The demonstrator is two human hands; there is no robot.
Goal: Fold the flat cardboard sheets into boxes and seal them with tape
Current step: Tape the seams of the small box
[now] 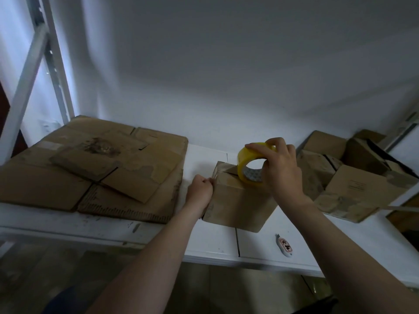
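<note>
A small folded cardboard box (235, 202) stands on the white table (213, 243) in the middle of the view. My right hand (280, 168) grips a yellow tape roll (246, 163) that rests upright on the box's top. My left hand (200, 192) is at the box's upper left edge, its fingers curled and pinching the loose end of the tape there. A stack of flat cardboard sheets (90, 173) lies on the table to the left.
Several folded boxes (353, 184) are piled at the right. A small white box cutter (284, 245) lies near the table's front edge. A metal shelf frame (34, 71) rises at the far left, and a white wall stands behind the table.
</note>
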